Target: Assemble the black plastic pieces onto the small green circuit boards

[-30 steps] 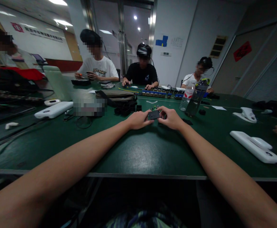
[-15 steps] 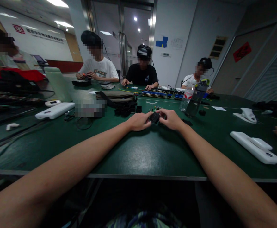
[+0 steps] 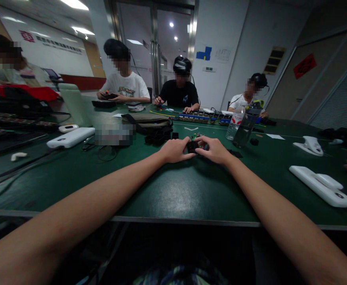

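A small black box-like part [image 3: 193, 147] is held between my two hands, low over the green table. My left hand [image 3: 176, 151] grips its left side, thumb along the near edge. From the other side my right hand [image 3: 212, 149] pinches it with thumb and index finger. Just behind the part lie small green pieces that look like circuit boards [image 3: 195, 136], partly hidden by my fingers. More black box-like parts [image 3: 158, 137] sit to the left, beyond my left hand. A flat black piece [image 3: 235, 153] lies beside my right wrist.
The green table [image 3: 173, 198] carries a white power bank [image 3: 71, 137] at left and another [image 3: 322, 186] at right. Two bottles [image 3: 246, 124] stand beyond my right hand. A grey-brown bag [image 3: 148, 120] lies behind the black parts. Several people sit around the table.
The black part has turned in my hands, its ridged face giving way to a darker one. My left thumb has shifted right along its near edge.
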A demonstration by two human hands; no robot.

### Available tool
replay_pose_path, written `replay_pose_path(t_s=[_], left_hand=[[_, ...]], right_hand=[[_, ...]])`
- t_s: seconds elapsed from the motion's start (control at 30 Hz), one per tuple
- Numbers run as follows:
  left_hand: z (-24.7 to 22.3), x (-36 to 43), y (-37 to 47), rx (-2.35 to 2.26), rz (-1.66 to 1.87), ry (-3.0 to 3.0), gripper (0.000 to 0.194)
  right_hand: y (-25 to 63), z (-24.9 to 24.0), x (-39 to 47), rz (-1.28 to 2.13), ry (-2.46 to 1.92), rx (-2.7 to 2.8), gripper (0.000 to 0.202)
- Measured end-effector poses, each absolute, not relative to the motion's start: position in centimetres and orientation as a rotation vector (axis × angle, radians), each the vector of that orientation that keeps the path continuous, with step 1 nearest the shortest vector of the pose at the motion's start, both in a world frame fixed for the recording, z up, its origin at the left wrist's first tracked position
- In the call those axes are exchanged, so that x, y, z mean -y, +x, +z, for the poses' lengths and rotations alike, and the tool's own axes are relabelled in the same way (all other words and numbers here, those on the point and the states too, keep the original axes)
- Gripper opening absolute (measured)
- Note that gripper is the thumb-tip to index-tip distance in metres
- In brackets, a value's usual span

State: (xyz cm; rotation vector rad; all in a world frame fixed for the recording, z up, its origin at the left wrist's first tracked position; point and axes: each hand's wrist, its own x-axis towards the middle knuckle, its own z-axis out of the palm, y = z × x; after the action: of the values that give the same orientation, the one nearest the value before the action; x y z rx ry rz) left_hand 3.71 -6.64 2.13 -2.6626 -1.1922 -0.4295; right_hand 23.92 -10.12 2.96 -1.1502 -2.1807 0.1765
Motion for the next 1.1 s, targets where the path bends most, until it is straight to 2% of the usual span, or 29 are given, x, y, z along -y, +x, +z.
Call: replay_pose_path(t_s=[0.17,0.4,0.67,0.9,1.1], left_hand=[[2.19,6.76,3.81,1.275,-0.511,-2.571,0.054],[2.41,7.21,3.98,1.259,-0.517,-2.579,0.051],[2.25,6.97,3.80,1.202,-0.538,-2.673,0.063],[2.20,6.69,3.46,1.031,-0.497,-2.720,0.048],[2.12,6.36,3.57,1.126,-0.455,-2.654,0.050]], right_hand=[[23.78,2.90,10.11,0.215,-1.140,2.167,0.038],[23.53,2.98,10.34,0.288,-1.132,2.119,0.033],[23.76,2.70,9.85,0.326,-1.133,2.073,0.030],[23.60,2.84,9.89,0.290,-1.136,2.126,0.024],[23.65,3.04,10.20,0.245,-1.163,2.148,0.023]])
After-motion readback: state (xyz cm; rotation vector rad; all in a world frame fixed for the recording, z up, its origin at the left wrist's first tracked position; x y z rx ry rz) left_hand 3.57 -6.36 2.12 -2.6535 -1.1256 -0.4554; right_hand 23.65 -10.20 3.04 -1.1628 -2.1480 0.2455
